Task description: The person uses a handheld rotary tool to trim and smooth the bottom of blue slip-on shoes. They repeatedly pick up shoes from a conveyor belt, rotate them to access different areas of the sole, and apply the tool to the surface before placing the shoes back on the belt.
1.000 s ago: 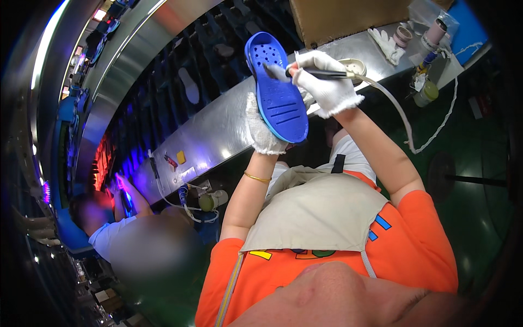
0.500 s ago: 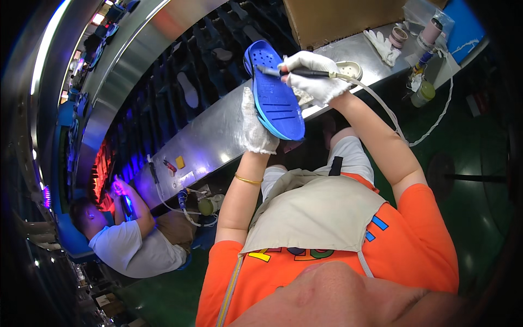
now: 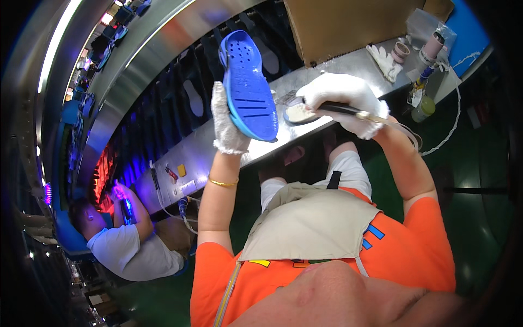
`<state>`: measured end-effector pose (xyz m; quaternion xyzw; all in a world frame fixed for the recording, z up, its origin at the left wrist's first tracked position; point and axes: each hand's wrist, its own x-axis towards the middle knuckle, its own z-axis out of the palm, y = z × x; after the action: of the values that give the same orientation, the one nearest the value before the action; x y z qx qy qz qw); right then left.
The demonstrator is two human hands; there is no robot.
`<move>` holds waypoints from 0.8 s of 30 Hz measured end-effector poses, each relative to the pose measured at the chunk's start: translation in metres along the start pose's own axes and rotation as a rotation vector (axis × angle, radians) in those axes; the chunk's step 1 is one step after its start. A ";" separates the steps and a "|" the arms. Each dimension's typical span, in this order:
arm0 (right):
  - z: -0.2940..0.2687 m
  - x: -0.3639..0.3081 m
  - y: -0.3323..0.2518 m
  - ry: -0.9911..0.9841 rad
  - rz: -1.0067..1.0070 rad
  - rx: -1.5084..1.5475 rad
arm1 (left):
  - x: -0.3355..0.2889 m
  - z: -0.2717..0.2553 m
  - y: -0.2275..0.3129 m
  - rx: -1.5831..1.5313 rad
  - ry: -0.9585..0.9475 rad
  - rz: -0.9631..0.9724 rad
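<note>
My left hand point(image 3: 230, 125), in a white glove, grips a blue shoe sole point(image 3: 250, 90) along its left side and heel. The sole is raised and tilted, its inner face toward me, with small holes at the toe and slots toward the heel; its surface shines wet in places. My gloved right hand point(image 3: 344, 101) is closed around a black-handled brush point(image 3: 336, 107), from which a pale hose point(image 3: 376, 117) runs back past my wrist. The brush's tip is over or at a pale rounded piece point(image 3: 299, 113) on the metal ledge; whether they touch I cannot tell.
A dark conveyor point(image 3: 185, 122) carrying soles runs beyond the metal ledge point(image 3: 204, 150). A cardboard box point(image 3: 348, 27), spare glove point(image 3: 385, 62), tape roll point(image 3: 400, 52) and bottle point(image 3: 424, 109) are at right. Another person point(image 3: 133, 240) works at left.
The brush has left the blue sole's toe area and moved right and down to the pale piece. My left hand has shifted left with the sole.
</note>
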<state>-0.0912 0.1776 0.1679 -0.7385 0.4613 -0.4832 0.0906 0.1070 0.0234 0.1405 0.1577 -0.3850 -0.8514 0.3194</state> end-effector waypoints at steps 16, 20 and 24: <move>0.006 -0.014 0.013 0.312 0.245 0.277 | 0.247 -0.021 0.250 1.724 0.452 0.647; 0.013 -0.013 0.024 0.366 0.372 0.334 | 0.206 -0.086 0.296 1.894 0.969 0.390; 0.035 -0.002 0.040 0.365 0.440 0.392 | 0.106 -0.133 0.351 2.081 1.473 0.122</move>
<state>-0.0874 0.1456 0.1255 -0.4913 0.5166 -0.6556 0.2489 0.2443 -0.2964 0.3166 0.7476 -0.6068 0.1547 0.2212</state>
